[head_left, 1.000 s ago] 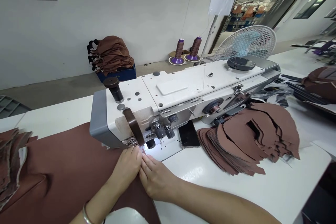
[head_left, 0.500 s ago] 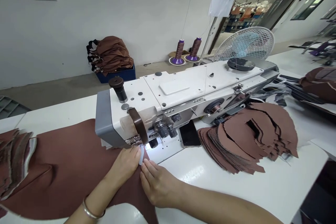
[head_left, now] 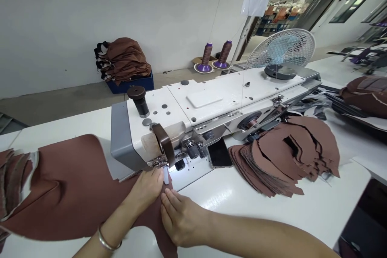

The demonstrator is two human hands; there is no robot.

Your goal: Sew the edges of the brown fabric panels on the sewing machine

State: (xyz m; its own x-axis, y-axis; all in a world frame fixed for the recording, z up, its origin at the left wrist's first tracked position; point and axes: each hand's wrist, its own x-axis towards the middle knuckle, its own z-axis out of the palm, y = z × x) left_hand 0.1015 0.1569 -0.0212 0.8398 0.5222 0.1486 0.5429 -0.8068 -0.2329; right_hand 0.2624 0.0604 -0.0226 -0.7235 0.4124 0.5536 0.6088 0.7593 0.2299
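A large brown leather-like piece (head_left: 79,185) lies over the table and runs under the needle area of a white sewing machine (head_left: 208,96). Close to the presser foot, my left hand (head_left: 149,185) presses on the piece with its fingers together. Just nearer to me, my right hand (head_left: 185,217) grips the narrow right-hand part of the piece, its fingers pressed together at the edge. Between the hands a short pale strip (head_left: 166,175) lies along the edge, running up to the lit foot. The fingertips of my left hand are partly hidden.
A phone (head_left: 220,154) lies beside the machine bed. To its right is a stack of cut brown pieces (head_left: 281,157). Layered pieces (head_left: 18,181) sit at far left. Behind the machine stand two thread cones (head_left: 207,57), a fan (head_left: 281,50) and a full blue crate (head_left: 131,85).
The brown piece has shifted left at the machine's left side, baring more grey plate. Less of the pale strip shows beyond the foot. Both hands stay on the piece.
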